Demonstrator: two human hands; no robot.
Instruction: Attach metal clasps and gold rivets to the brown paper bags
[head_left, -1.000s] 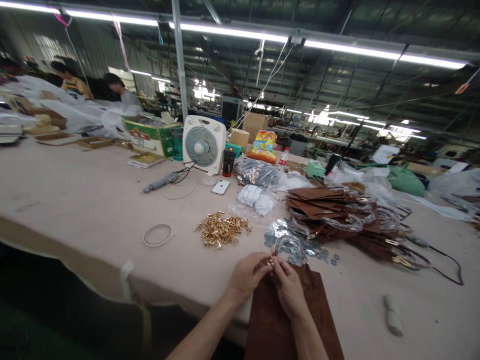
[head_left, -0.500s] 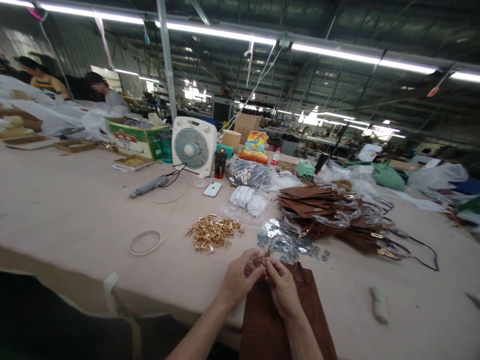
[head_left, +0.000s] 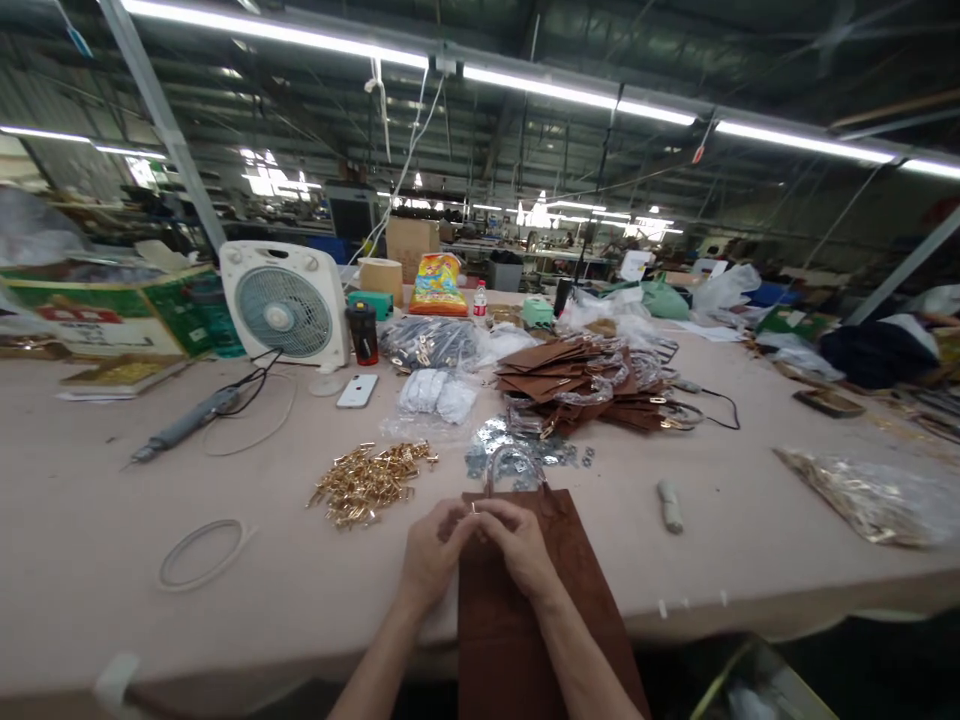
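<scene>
A brown bag (head_left: 555, 600) with a clear-wrapped handle (head_left: 517, 455) lies at the table's front edge, partly under my forearms. Over its upper left corner, my left hand (head_left: 433, 550) and my right hand (head_left: 521, 548) meet with fingertips pinched together. Between them shows a tiny shiny metal fitting (head_left: 474, 509); its exact shape is too small to make out. To the left of my hands is a heap of gold metal fittings (head_left: 367, 482). Flat silver metal plates (head_left: 502, 450) are scattered just beyond the bag's handle.
Brown bags (head_left: 577, 385) are stacked behind the plates. A box fan (head_left: 289, 305), a dark bottle (head_left: 363, 335), a phone (head_left: 358, 391) and a corded hand tool (head_left: 184, 425) occupy the left. A small grey roll (head_left: 670, 506) and a plastic bag of parts (head_left: 862, 495) lie right.
The view has swung to the right, so the table's things appear farther left. My hands stay together at the bag's top, and the metal fitting between the fingertips now shows more clearly.
</scene>
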